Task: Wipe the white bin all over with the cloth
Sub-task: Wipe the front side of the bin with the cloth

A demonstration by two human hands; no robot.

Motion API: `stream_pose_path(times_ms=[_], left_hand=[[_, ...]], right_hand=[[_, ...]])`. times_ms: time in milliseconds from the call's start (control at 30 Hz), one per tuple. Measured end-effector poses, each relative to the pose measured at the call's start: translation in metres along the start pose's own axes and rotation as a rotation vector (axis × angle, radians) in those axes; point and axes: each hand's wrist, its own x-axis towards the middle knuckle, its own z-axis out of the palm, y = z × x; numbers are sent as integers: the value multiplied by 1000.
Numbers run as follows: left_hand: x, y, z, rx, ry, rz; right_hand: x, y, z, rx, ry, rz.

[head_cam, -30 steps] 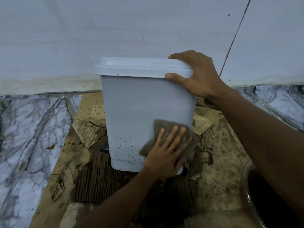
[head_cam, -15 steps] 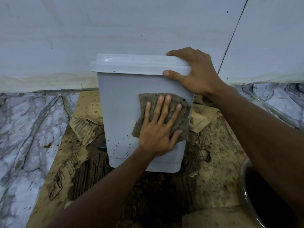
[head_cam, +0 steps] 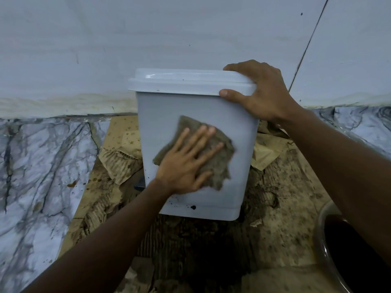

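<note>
The white bin (head_cam: 239, 166) stands upright on soggy, torn cardboard (head_cam: 281, 225) against the far wall (head_cam: 148, 39), lid (head_cam: 186, 82) on. My left hand (head_cam: 186, 163) presses the brown cloth (head_cam: 215, 153) flat on its near face, fingers spread. My right hand (head_cam: 264, 92) clamps the lid's right corner. Dark specks dot the bin's lower edge.

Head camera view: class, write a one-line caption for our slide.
Left hand presses a cloth flat against the white bin while the right hand grips its lid.
</note>
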Motion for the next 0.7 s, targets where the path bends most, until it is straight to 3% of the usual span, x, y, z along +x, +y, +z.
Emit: stream_pose_path(times_ms=[133, 200, 267, 400, 533, 600, 700], left_hand=[[-16, 14, 5, -2, 139, -584], [-34, 39, 15, -29, 104, -724], [-57, 64, 25, -45, 5, -659], [-91, 92, 38, 10, -154, -165], [-52, 72, 27, -20, -160, 127], [-24, 42, 13, -51, -111, 117], [-3, -4, -2, -11, 4, -249]], right_hand=[[0, -1, 0, -14, 2, -2], [0, -1, 0, -13, 2, -3], [-1, 0, 0, -9, 4, -5], [-2, 2, 0, -10, 17, -8], [-1, 2, 1, -4, 16, -2], [0, 0, 1, -9, 15, 3], [1, -1, 1, 2, 13, 1]])
